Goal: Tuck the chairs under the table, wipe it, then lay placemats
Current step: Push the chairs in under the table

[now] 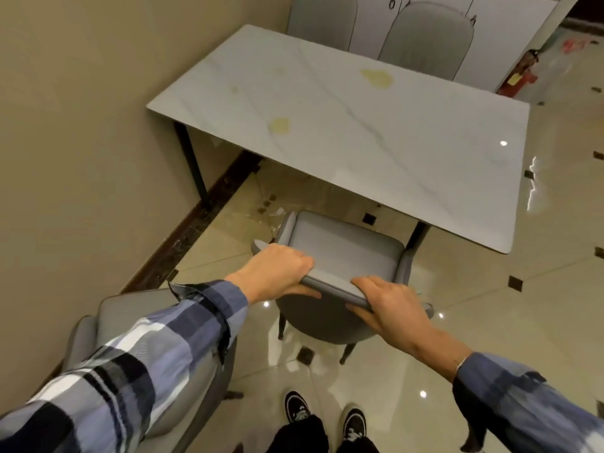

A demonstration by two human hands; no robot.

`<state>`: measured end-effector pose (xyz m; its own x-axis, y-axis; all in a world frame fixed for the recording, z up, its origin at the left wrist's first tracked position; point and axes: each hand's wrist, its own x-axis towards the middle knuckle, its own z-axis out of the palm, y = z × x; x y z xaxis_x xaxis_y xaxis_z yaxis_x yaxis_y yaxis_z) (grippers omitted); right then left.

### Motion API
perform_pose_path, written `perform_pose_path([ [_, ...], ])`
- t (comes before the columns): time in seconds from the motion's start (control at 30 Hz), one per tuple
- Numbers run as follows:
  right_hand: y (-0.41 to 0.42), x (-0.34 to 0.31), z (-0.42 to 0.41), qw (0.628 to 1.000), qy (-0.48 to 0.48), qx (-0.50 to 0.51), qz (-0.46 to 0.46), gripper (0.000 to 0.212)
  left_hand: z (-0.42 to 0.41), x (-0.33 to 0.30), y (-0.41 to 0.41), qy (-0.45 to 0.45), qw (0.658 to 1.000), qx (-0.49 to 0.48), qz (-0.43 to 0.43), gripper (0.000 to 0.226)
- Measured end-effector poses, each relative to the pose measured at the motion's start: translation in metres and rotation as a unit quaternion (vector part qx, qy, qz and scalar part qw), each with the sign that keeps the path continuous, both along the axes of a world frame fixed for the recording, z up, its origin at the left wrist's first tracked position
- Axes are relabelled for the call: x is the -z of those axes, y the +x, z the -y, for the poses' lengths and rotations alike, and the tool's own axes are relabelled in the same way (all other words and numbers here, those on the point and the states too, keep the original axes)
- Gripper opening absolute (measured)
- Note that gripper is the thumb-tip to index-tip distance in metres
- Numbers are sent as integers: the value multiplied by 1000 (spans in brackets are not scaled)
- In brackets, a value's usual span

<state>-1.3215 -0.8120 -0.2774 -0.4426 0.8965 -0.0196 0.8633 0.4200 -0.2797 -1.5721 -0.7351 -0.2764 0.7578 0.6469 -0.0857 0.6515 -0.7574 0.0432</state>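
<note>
A: How far along was the job at that moment?

B: Early, by my reading. Both hands were on the top edge of the grey chair (343, 246) at the near side of the table (408, 178). The left hand (277, 269) had its fingers curled over the backrest with the thumb underneath, and the right hand (389, 305) gripped it the same way.

A: Was the chair tucked in?

B: Only partly. The front of its seat sat just under the table edge; most of the seat and the back stood clear.

A: And the other chairs?

B: 2 far chairs (428, 34) stood close against the opposite side, seats hidden, so probably in. Another chair (130, 315) stood near the left arm, well apart from the table, so it was left to do.

A: Wiping?

B: Not done, I judged. 2 yellowish stains (376, 78) showed on the top, and I saw no cloth or placemats anywhere.
</note>
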Motion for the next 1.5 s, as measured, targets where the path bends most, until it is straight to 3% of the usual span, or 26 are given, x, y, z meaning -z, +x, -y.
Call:
perform_pose_path([
  [0.2,-17,16,39,1000,1,-24,17,41,45,17,-19,-66,998,-1,14,65],
  [0.43,-44,63,124,998,-13,-57,-11,28,124,61,-49,-135,990,11,-48,54],
  [0.5,-49,69,135,998,-5,-63,-26,27,138,72,-56,-121,991,21,-44,53],
  [0.63,-49,80,144,995,28,-84,-36,37,145,86,-62,-48,996,46,63,56],
  [0.8,-50,80,130,992,83,-92,-30,33,121,89,-63,3,986,87,141,39],
  [1.03,-39,73,98,987,122,-98,-35,31,98,77,-53,33,984,50,165,37],
  [1.2,9,63,109,987,91,-130,38,25,141,89,-5,4,987,-10,162,42],
  [1.37,74,53,109,996,55,45,62,38,124,81,74,31,984,19,172,17],
  [1.5,51,58,88,992,65,104,26,22,81,82,53,46,981,86,169,8],
])
